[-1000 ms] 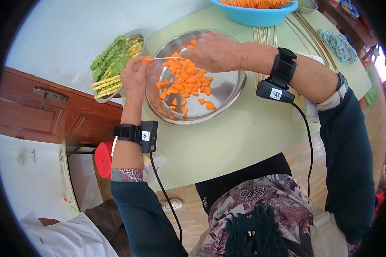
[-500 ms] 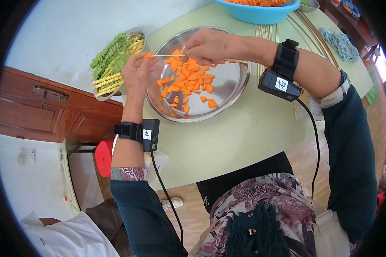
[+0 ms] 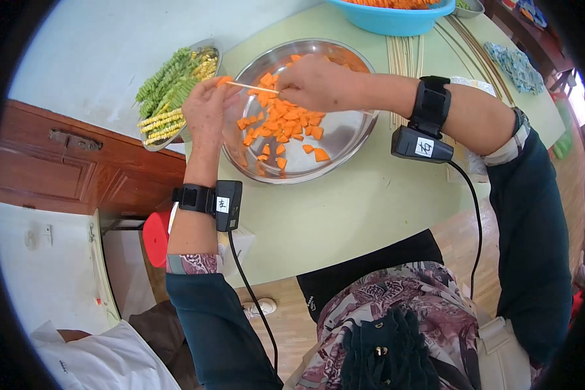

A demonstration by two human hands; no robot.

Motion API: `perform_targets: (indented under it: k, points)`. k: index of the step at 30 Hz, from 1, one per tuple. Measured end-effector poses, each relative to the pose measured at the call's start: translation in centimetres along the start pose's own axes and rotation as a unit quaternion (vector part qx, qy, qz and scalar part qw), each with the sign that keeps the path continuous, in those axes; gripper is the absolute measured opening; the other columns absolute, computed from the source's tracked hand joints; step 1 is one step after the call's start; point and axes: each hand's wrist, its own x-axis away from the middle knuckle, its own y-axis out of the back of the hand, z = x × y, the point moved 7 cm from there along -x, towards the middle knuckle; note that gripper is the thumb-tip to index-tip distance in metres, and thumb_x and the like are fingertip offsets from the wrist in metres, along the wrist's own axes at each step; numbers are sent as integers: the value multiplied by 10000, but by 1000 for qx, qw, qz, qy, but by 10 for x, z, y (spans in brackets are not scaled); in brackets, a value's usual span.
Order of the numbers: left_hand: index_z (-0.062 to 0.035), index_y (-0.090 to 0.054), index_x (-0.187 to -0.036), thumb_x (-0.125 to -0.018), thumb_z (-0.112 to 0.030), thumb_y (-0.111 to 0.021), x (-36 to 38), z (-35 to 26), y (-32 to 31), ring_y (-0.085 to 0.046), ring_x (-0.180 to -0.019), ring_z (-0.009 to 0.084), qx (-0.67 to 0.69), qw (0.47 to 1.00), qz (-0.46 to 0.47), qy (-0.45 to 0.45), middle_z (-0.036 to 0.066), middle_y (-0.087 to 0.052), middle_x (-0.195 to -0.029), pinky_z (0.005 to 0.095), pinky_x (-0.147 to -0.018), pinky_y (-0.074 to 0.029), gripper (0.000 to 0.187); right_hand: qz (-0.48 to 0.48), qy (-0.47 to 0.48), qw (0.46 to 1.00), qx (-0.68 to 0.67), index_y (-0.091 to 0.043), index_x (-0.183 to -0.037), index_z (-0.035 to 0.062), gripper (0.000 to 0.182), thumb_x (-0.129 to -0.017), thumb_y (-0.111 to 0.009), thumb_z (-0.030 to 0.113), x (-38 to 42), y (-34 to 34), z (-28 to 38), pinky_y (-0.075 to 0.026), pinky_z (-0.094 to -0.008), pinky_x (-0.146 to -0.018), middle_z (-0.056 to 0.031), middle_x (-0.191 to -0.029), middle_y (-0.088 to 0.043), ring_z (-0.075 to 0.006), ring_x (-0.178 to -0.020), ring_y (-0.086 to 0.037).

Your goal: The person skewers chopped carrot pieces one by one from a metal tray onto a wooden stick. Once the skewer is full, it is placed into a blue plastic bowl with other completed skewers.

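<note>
My right hand (image 3: 315, 83) is closed around a thin wooden skewer (image 3: 252, 87), whose end points left over the steel basin. At that end, my left hand (image 3: 208, 107) pinches a small carrot piece (image 3: 223, 80) between thumb and fingertips. The skewer's end meets the carrot there. Beneath both hands the wide steel basin (image 3: 305, 174) stands on the pale green table, with many orange carrot chunks (image 3: 286, 120) heaped mostly in its left half. Part of the skewer is hidden behind my right hand and wrist.
Left of the basin, a metal tray (image 3: 212, 47) bears skewered green vegetables (image 3: 172, 81) and corn (image 3: 162, 127). A blue tub (image 3: 383, 21) of orange pieces stands at the back. Loose skewers (image 3: 403, 58) and a patterned cloth (image 3: 515, 67) lie right. A person in white (image 3: 104, 357) is at lower left.
My right hand has dipped slightly, so the skewer now slants down to the right instead of lying nearly level. My left hand keeps its pinch on the carrot almost in place.
</note>
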Motion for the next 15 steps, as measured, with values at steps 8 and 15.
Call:
perform_targets:
  k: [8, 15]
  points:
    - [91, -497, -1026, -847, -4, -530, 1, 1, -3, -636, -846, 253, -7, 1000, 4, -1, 195, -599, -964, 296, -718, -555, 205, 17, -73, 976, -205, -626, -744, 0, 202, -788, -523, 168, 2, -2, -12, -447, -317, -508, -128, -532, -530, -191, -490, -528]
    - [91, -508, -1007, -846, 5, -519, 4, -4, -9, -638, -843, 264, -10, 1000, 21, 2, 191, -606, -941, 295, -726, -551, 183, 5, 23, 986, 168, -610, -735, -33, 207, -782, -497, 133, 10, 9, 10, -496, -406, -597, -191, -684, -606, -318, -668, -619]
